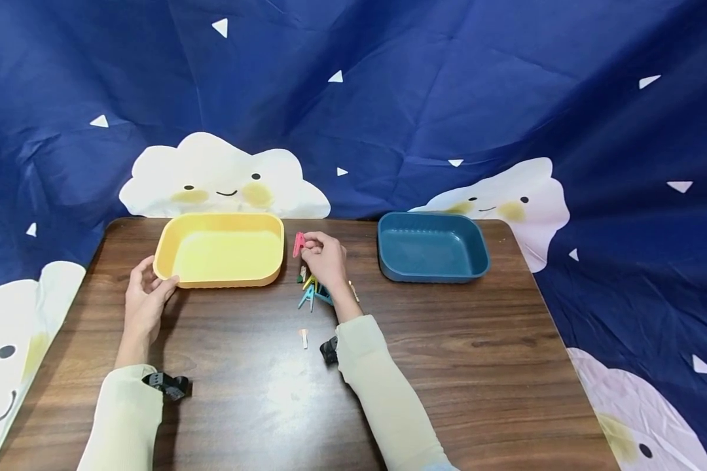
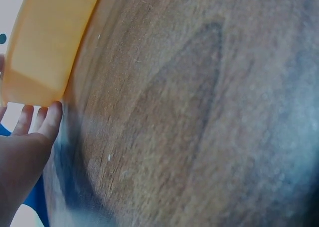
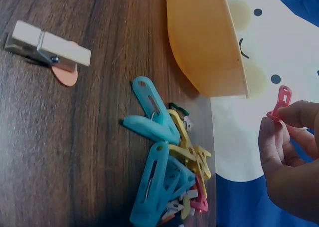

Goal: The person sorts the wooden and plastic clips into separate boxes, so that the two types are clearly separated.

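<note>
In the head view, my right hand pinches a pink-red plastic clothespin between thumb and fingertips, just right of the yellow bin. The right wrist view shows the clothespin pointing up out of the fingers. My left hand grips the yellow bin at its front left corner, thumb on the front and fingers along the left side. Below the right hand lies a pile of clothespins: blue ones, yellow ones and a pink one, partly covered by the hand in the head view.
A wooden clothespin with a peach-coloured disc lies by itself nearer the front of the brown table. The dark blue bin stands at the back right. Behind the table hangs a blue cloth with clouds.
</note>
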